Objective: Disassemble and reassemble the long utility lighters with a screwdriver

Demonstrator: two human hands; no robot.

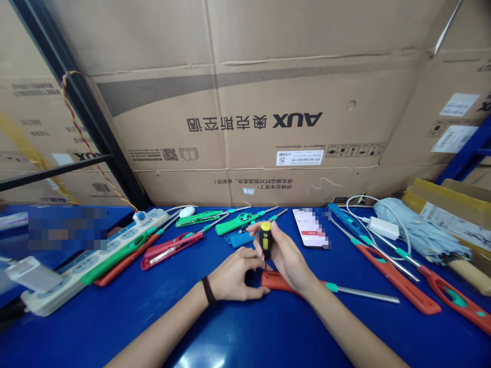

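My right hand grips a small black screwdriver with a yellow cap, held upright with its tip down on a red long-nosed lighter that lies on the blue table. My left hand is closed on the left end of that red lighter, pressing it to the table. A black band sits on my left wrist.
Several more red, green and blue long-nosed lighters lie across the table. A white power strip is at the left, a phone behind my hands, a white charger and a folded umbrella at the right. Cardboard boxes form the back wall.
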